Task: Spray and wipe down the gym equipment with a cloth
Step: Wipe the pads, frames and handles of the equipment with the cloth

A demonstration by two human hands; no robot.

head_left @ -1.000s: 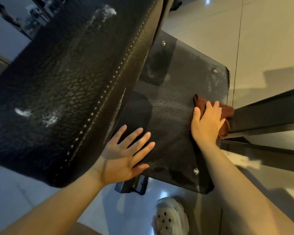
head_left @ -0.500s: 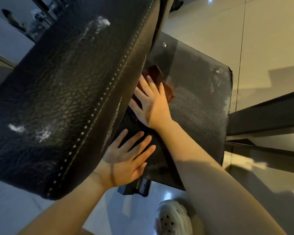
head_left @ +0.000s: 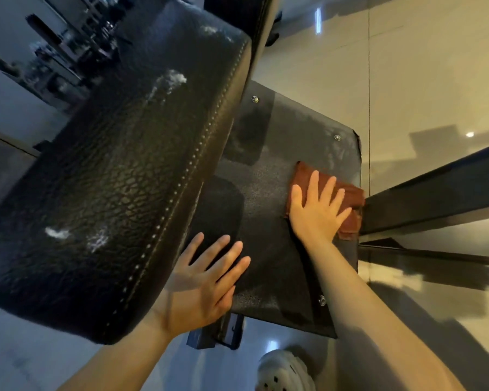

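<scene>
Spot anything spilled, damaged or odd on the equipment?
White foam patches and sit unwiped on the black padded cushion. The textured black plate has a nicked far-right corner. Nothing else stands out.

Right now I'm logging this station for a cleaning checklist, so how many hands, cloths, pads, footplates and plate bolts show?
Hands: 2 (left hand, right hand)
Cloths: 1 (brown cloth)
Pads: 1 (black padded seat)
Footplates: 1 (footplate)
Bolts: 3 visible
Total: 8
</scene>
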